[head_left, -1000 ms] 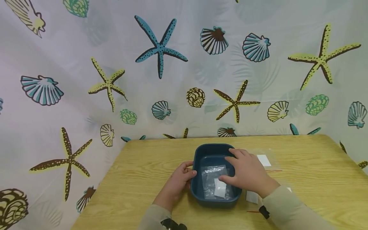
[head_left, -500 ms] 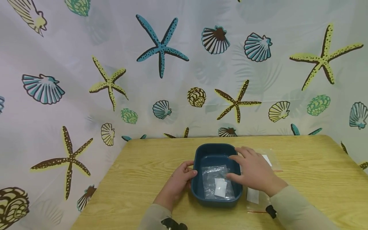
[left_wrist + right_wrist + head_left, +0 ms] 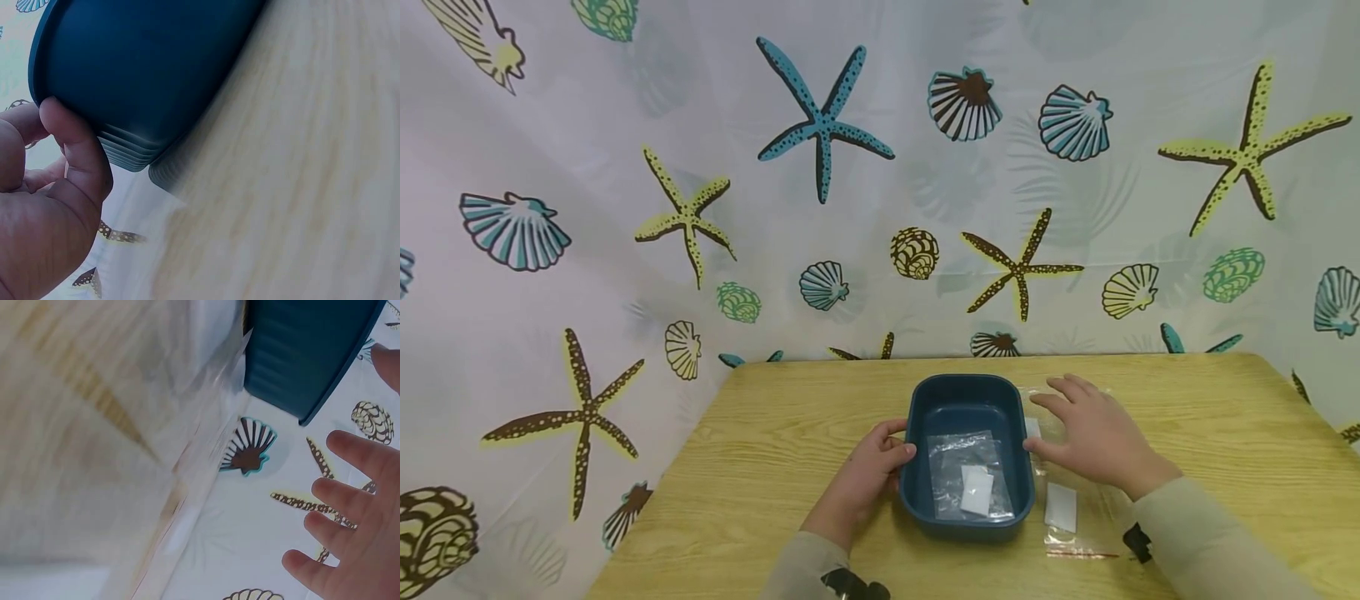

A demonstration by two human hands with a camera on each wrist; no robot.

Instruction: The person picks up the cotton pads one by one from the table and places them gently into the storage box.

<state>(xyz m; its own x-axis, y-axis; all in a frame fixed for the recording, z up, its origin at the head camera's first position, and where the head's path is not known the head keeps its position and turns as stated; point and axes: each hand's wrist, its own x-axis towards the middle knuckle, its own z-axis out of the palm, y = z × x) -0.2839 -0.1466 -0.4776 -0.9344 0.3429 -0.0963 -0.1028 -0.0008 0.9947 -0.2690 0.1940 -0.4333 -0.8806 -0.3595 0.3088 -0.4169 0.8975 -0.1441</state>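
Observation:
A dark blue rectangular bin [image 3: 966, 532] stands on the table in the head view. Inside it lie clear plastic zip bags [image 3: 947, 457] with a white slip [image 3: 977, 492]. My left hand [image 3: 867, 473] holds the bin by its left side, thumb and fingers bent at the wall just under the rim. My right hand [image 3: 1101, 437] is over the table right of the bin, fingers spread and holding nothing. Its thumb overlaps the bin's right rim in the head view. Under and beside this hand lie clear zip bags [image 3: 1101, 521], partly hidden by it.
The light wood table [image 3: 760, 483] reaches back to a white curtain [image 3: 880, 167] printed with starfish and shells. One bag with a white slip [image 3: 1061, 508] and a red seal line lies close to the bin's right front corner.
My right hand has moved right, from over the bin to over the bags beside it, uncovering the bin's inside. My left hand and the bin have stayed in place.

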